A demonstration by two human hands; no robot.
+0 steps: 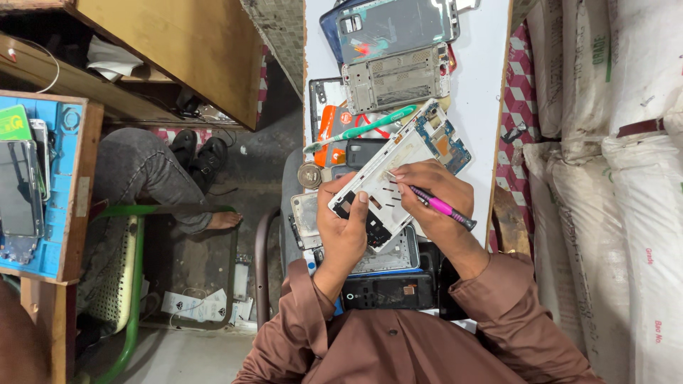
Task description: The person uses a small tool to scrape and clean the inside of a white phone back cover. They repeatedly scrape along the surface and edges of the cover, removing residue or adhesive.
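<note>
- a green toothbrush (359,130) lying on phone parts
- a grey phone frame (395,78) on the white table (484,92)
- white sacks (626,178) stacked on one side
- black sandals (199,153) on the floor
- a blue tray (60,178) with phones

A narrow white table (484,78) is seen. Far on it, a dark phone back cover (395,25) and a metal phone frame (396,78) are laid. A green toothbrush (359,130) is placed nearer, over an orange packet (333,128). A black phone part (388,291) is laid nearest.
</note>
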